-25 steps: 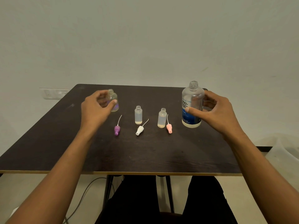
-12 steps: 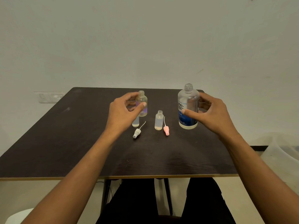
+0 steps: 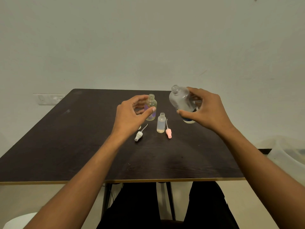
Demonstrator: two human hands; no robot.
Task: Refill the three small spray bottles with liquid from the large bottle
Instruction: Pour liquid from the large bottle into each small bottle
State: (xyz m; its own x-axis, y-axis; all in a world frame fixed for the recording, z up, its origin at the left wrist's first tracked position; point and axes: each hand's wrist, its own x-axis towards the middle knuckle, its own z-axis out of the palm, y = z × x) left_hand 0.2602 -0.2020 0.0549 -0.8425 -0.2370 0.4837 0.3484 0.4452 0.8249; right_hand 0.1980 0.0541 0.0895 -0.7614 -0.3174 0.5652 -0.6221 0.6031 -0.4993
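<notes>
A wall socket plate is sitting on the wall at the far left, behind the dark table. The left hand is gripping a small bottle with a purple label, thumb on the near side and fingers curled round the far side. The bottle is standing upright with its neck open, a little pale liquid at its bottom. Whether its base is touching the table I cannot tell. Just near of that hand a white spray cap is lying on its side. To the right a second small bottle, frosted and uncapped, is standing on the table with a thin layer of liquid in it, and a pink spray cap is lying just beside it on the right. Further right the right hand is holding the large bottle, thumb and fingers wrapped round its lower half. The large bottle is tilting left, its open neck leaning toward the bottle in the left hand but apart from it. A clear plastic bin is sitting past the table's right edge.
</notes>
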